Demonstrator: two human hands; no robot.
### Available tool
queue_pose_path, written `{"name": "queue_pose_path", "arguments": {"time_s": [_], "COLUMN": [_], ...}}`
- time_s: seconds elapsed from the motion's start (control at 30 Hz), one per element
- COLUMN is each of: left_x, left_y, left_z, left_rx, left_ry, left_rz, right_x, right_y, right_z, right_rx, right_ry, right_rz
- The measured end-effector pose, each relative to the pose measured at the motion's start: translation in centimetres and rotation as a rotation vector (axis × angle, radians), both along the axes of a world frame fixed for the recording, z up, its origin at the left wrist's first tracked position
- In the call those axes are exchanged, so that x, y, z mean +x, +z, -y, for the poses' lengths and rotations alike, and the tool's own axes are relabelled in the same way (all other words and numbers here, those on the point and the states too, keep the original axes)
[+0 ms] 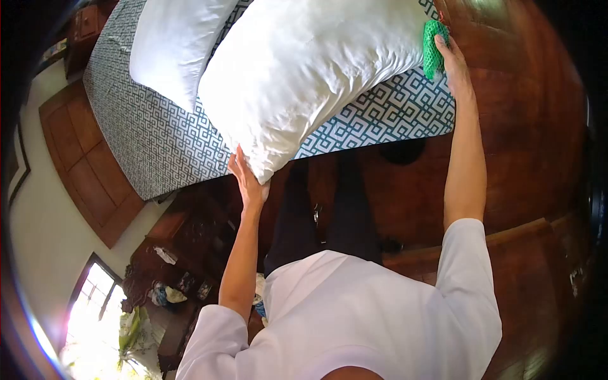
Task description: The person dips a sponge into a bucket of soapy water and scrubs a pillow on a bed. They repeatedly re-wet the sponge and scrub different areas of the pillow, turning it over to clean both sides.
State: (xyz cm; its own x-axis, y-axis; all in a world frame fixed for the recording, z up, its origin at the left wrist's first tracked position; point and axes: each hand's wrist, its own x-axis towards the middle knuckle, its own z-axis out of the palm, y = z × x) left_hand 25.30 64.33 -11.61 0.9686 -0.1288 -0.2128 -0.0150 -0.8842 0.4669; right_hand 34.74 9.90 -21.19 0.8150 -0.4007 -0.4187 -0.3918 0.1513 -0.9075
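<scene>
A large white pillow lies across the patterned mattress. At its lower left corner, my left hand has its fingers wrapped round the pillow's edge. My right hand is at the pillow's right end, closed on a green mesh item that touches the pillow's side. Further left on the mattress rests a second white pillow.
Beyond the mattress at the left is a wooden door. Dark wooden furniture with several small items stands at the lower left, near a bright window. Brown wooden floor spreads at the right.
</scene>
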Motion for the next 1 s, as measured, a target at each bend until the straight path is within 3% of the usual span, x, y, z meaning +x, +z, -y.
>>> {"name": "queue_pose_path", "arguments": {"time_s": [0.23,0.37,0.43,0.57,0.6,0.63,0.7,0.73,0.77,0.8,0.87,0.9,0.93,0.97,1.0], "left_x": [2.1,4.4,6.0,7.2,8.0,8.5,11.5,13.1,15.0,16.8,20.3,22.3,24.3,25.4,24.6], "left_y": [-1.3,3.1,6.0,9.5,9.7,7.2,14.0,14.7,15.1,14.9,12.2,10.4,6.5,3.1,2.6], "left_z": [-1.4,-2.0,-2.9,-7.3,-9.5,-14.5,-11.7,-11.4,-11.0,-9.9,-8.3,-7.9,-9.2,-10.6,-9.3], "left_rx": [0.009,-0.102,-0.032,-0.538,-0.656,-0.673,-0.566,-0.532,-0.498,-0.643,-0.831,-0.873,-0.796,-0.707,-0.678], "left_ry": [-0.138,-0.218,-0.256,0.184,0.205,0.261,0.059,0.073,0.084,0.123,0.196,0.229,0.356,0.480,0.555], "left_rz": [0.221,0.342,0.322,0.209,0.198,0.148,0.246,0.218,0.190,0.147,0.021,-0.065,-0.254,-0.438,-0.484], "right_x": [0.2,-0.2,-0.3,-0.3,-0.3,-0.1,1.5,2.3,3.6,5.0,10.0,12.3,13.7,14.1,13.1], "right_y": [-1.0,3.1,8.9,19.2,22.4,24.9,29.4,30.6,30.8,30.1,23.9,21.1,20.9,21.8,20.9], "right_z": [0.5,0.0,-2.2,-3.1,-3.5,-3.6,-3.6,-3.2,-2.0,-0.4,6.0,6.2,3.3,1.0,1.5], "right_rx": [0.159,0.128,0.116,0.001,-0.018,-0.050,-0.001,-0.017,-0.032,-0.044,-0.090,0.104,0.222,-0.118,0.017], "right_ry": [-0.007,-0.088,-0.160,-0.380,-0.387,-0.377,-0.446,-0.450,-0.389,-0.330,-0.319,0.071,-0.257,-0.698,-0.671], "right_rz": [-0.078,-0.012,0.078,0.069,0.102,0.143,0.157,0.160,0.113,0.060,0.056,0.233,0.222,-0.092,-0.012]}}
